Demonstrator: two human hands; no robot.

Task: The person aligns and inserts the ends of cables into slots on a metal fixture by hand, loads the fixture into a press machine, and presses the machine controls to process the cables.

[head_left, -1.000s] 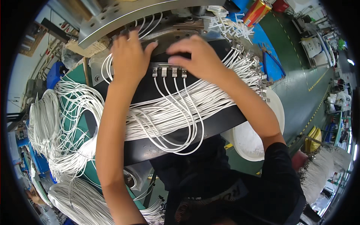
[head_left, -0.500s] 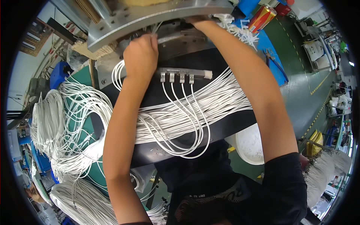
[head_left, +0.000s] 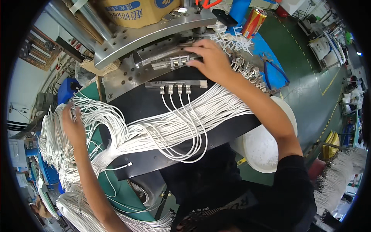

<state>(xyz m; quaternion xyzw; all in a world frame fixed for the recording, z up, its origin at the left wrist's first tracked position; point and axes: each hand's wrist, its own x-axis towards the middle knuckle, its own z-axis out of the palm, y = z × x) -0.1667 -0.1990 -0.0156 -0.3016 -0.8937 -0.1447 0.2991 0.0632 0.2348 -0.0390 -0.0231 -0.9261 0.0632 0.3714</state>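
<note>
My left hand (head_left: 75,125) is over the coiled white cables (head_left: 52,125) at the left. Its fingers are blurred, and whether they hold a cable does not show. Beneath the press plate (head_left: 154,36), my right hand (head_left: 211,62) reaches to a metal fixture (head_left: 162,63), thumb and fingers apart. Small clear plastic pieces (head_left: 179,61) sit on this fixture beside the fingertips. In front, a metal bar (head_left: 154,84) holds several cable plugs (head_left: 171,89) in a row. Their white cables loop down over a thick bundle of white cables (head_left: 216,102) lying across the black table.
Loose white plastic pieces (head_left: 235,41), a red and gold can (head_left: 255,23) and pliers (head_left: 270,71) lie at the far right. A white tub (head_left: 259,149) stands below the table's right edge. A cardboard box (head_left: 135,13) rests on the press.
My left hand has gone from the press to the cables at left. My right hand has drawn back from under the plate, its fingers now showing. The view has shifted slightly.
</note>
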